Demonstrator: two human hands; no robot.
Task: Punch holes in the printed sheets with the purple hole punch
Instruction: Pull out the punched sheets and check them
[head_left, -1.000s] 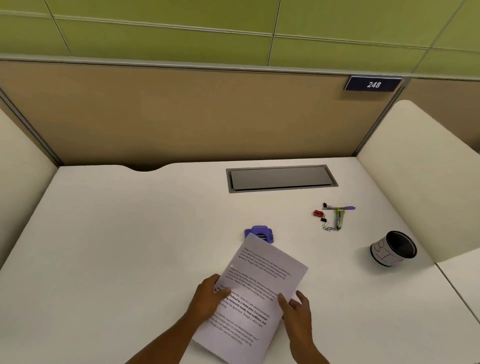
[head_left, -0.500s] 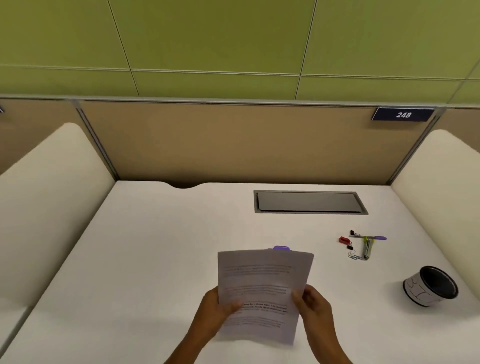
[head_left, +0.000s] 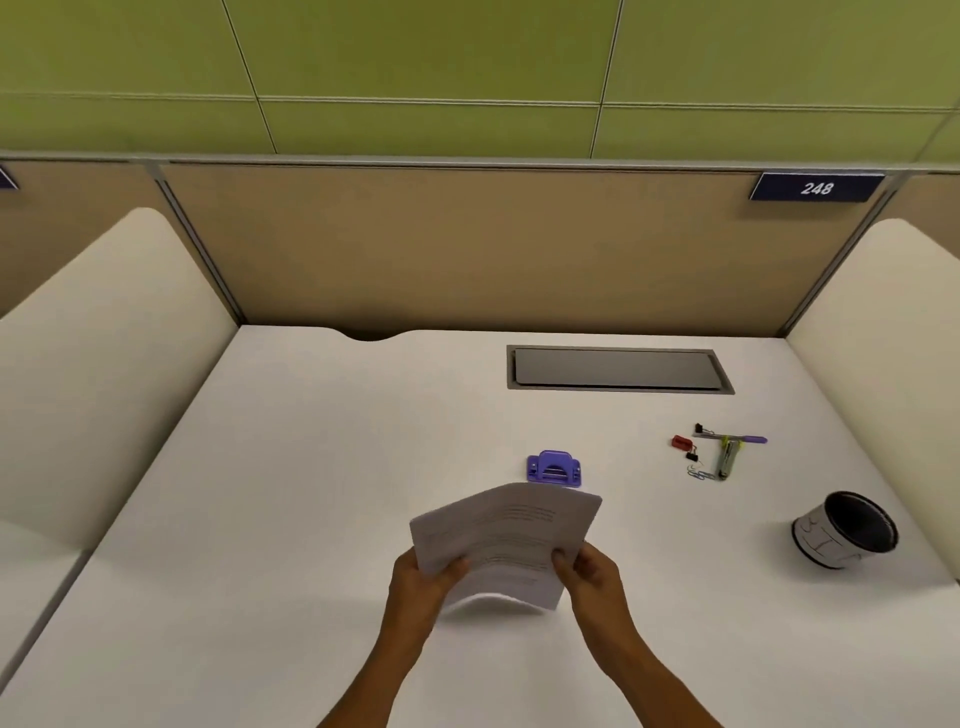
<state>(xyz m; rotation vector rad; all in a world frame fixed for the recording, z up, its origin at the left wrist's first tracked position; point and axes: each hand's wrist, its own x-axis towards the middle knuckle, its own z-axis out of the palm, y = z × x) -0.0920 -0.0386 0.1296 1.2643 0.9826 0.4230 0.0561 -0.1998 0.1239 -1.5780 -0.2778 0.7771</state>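
A white desk (head_left: 311, 493) fills the lower view, closed in by a tan partition (head_left: 467, 244) at the back and cream side panels. Set into the desk, beyond and to the right of the purple hole punch (head_left: 554, 468), is a grey rectangular cable hatch (head_left: 618, 369), and high on the partition beyond that a dark plate (head_left: 816, 187) reads 248. The printed sheets (head_left: 506, 535) are held up off the desk just on the near side of the punch, their top edge overlapping its front in the view; they bow, with the left part folding forward. The left hand (head_left: 423, 584) grips their lower left edge, thumb curled over the front, and the right hand (head_left: 592, 571) grips the lower right edge, fingers clamped round the paper. Well to the right of the punch and nearer, a black cup (head_left: 844, 530) with a white marked sleeve lies tipped on its side. Right of the punch sits a small cluster: a purple pen (head_left: 748, 439), a yellow-green marker (head_left: 727, 460), binder clips (head_left: 681, 442) and paper clips (head_left: 698, 474).
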